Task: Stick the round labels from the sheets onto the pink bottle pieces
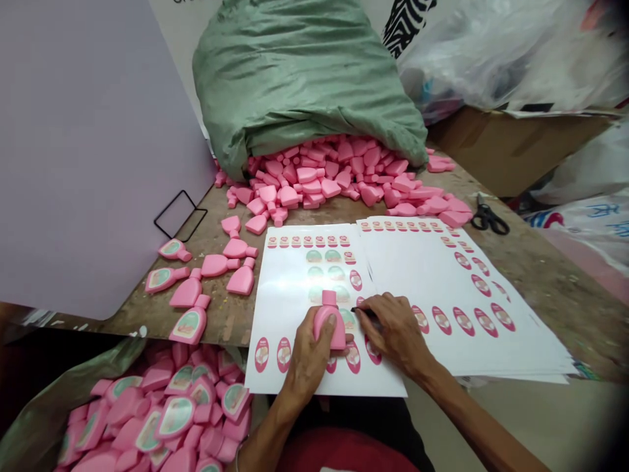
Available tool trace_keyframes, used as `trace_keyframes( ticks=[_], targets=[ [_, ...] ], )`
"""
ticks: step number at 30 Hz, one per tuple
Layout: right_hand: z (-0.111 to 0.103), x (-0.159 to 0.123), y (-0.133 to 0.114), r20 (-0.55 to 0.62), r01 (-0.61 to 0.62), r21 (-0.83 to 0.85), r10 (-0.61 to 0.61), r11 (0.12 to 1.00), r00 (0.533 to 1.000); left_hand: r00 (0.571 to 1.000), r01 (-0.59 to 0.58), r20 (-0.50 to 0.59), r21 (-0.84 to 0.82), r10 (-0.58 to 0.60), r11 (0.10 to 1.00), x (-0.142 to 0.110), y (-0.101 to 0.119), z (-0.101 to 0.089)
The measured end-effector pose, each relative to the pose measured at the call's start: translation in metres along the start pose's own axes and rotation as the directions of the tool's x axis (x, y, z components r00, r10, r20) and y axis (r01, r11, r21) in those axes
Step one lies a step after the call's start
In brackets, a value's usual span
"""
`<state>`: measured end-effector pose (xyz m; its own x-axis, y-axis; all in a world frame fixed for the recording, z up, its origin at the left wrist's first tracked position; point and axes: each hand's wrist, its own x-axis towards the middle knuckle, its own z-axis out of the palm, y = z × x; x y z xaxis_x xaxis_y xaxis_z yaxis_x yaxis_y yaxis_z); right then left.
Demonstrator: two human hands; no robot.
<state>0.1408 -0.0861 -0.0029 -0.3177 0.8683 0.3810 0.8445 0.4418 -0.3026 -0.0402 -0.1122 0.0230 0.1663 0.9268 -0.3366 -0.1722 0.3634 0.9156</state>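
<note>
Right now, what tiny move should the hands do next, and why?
Probably peel the pink oval sticker by the right hand and press it onto the pink bottle in the left hand. That bottle's visible side looks bare, while the labelled bottles in the sack have stickers.

There is one left hand (pixel 307 354) and one right hand (pixel 396 331). The left hand holds one pink bottle (pixel 330 326). Near the left edge of the worktop (pixel 555 295) are three pink bottles with stickers (pixel 189 326) and four pink bottles with no stickers (pixel 240 280). There are two piles of sticker sheets (pixel 289 288), one pair of scissors (pixel 489 219), and one big green sack (pixel 304 72). The heap of pink bottles (pixel 314 183) has too many to count.
</note>
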Motion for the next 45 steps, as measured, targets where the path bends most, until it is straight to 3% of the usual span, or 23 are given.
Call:
trace_keyframes(
  ticks=[6, 11, 17, 21, 26, 28, 30, 32, 33, 39, 45],
  targets=[
    [-0.001, -0.002, -0.001, 0.019, -0.021, 0.094, 0.020, 0.995, 1.000, 1.000, 0.017, -0.007, 0.023, -0.017, 1.000, 0.001, 0.002, 0.001],
    [-0.001, 0.000, -0.002, -0.037, -0.024, 0.037, 0.025, 0.999, 0.999, 1.000, 0.021, -0.001, 0.023, -0.021, 1.000, 0.001, 0.001, 0.001],
    [0.000, -0.001, 0.000, -0.006, -0.025, 0.075, 0.025, 0.997, 1.000, 1.000, 0.017, -0.007, -0.003, -0.017, 1.000, 0.001, -0.001, 0.001],
    [0.004, -0.002, -0.002, -0.089, -0.010, 0.022, 0.012, 1.000, 0.996, 1.000, 0.014, -0.006, -0.020, -0.014, 1.000, 0.001, -0.002, 0.002],
    [-0.002, -0.003, -0.011, -0.210, 0.100, -0.001, -0.098, 0.995, 0.973, 1.000, -0.001, -0.029, -0.083, -0.002, 0.997, 0.002, -0.004, 0.001],
    [-0.009, -0.003, -0.013, -0.238, 0.026, 0.105, 0.000, 0.994, 0.971, 0.999, 0.008, -0.037, -0.117, -0.013, 0.993, 0.001, -0.005, -0.001],
    [-0.019, 0.000, -0.014, -0.196, -0.174, 0.293, 0.237, 0.940, 0.952, 0.999, 0.028, -0.036, -0.161, -0.035, 0.987, 0.000, -0.005, -0.002],
    [-0.029, 0.005, -0.015, -0.079, -0.371, 0.458, 0.453, 0.808, 0.888, 0.998, 0.046, -0.032, -0.234, -0.055, 0.971, -0.001, -0.003, -0.002],
    [-0.032, 0.007, -0.017, -0.016, -0.426, 0.512, 0.504, 0.746, 0.863, 0.997, 0.052, -0.034, -0.284, -0.065, 0.957, -0.001, -0.002, -0.002],
    [-0.028, 0.016, -0.039, 0.238, -0.481, 0.661, 0.448, 0.575, 0.862, 0.996, 0.064, -0.022, -0.504, -0.087, 0.861, -0.003, 0.010, 0.004],
    [-0.021, 0.016, -0.050, 0.288, -0.509, 0.679, 0.445, 0.530, 0.848, 0.997, 0.052, -0.027, -0.518, -0.077, 0.853, -0.004, 0.018, 0.004]
  ],
)
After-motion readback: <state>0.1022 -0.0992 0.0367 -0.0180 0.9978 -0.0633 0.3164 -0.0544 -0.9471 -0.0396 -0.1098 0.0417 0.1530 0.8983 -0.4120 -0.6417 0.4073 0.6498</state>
